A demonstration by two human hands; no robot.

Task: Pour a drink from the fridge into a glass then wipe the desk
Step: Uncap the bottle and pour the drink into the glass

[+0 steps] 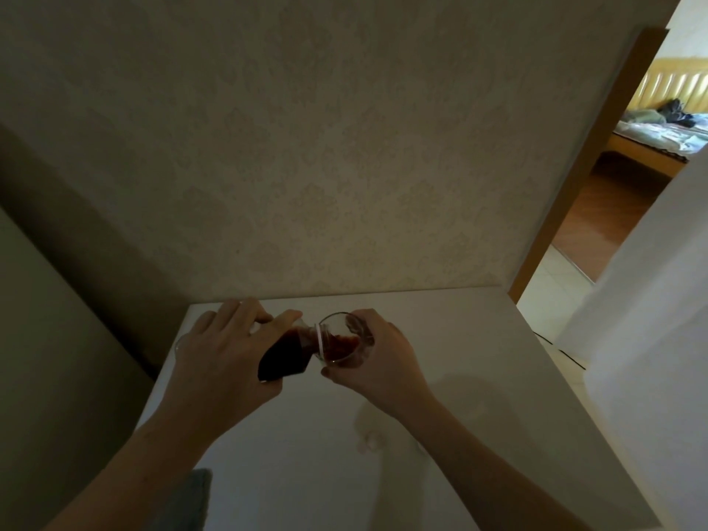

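Left hand (226, 358) is gripping the tipped bottle (285, 352), pouring; right hand (377, 362) is closed around the glass (341, 341), tilting it to meet the flow above the bench (479, 377).

A wall (344, 147) with pale patterned wallpaper is filling most of the view, lying in dim light. A white desk (459, 377) is butting against it. On the right, a wooden door frame (586, 162) is opening onto a brighter room, where a bed (651, 143) with a yellow padded headboard (674, 86) is standing on a brown wooden floor (601, 216). Pale floor tiles (551, 293) are showing nearer the doorway.
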